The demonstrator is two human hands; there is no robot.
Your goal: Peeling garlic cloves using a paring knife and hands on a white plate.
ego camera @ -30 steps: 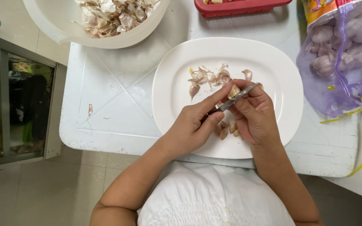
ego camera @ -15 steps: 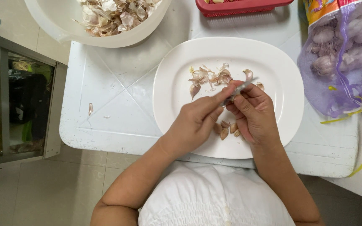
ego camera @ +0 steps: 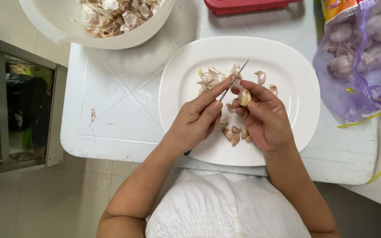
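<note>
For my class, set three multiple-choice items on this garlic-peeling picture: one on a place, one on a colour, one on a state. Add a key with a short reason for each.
1. Where does the big bowl of garlic skins stand?
A. At the table's far left corner
B. On the floor
C. On the white plate

2. What colour is the mesh bag of garlic bulbs?
A. Green
B. Purple
C. Black

3. What is the left hand doing?
A. Lying flat on the table
B. Holding a small knife
C. Lifting the plate

Key: 1 A, the bowl sits at the far left of the white table, beyond the white plate. 2 B, the netting is purple with yellow ties. 3 B, the left hand grips the small knife, its blade by the garlic clove that the right hand holds.
</note>
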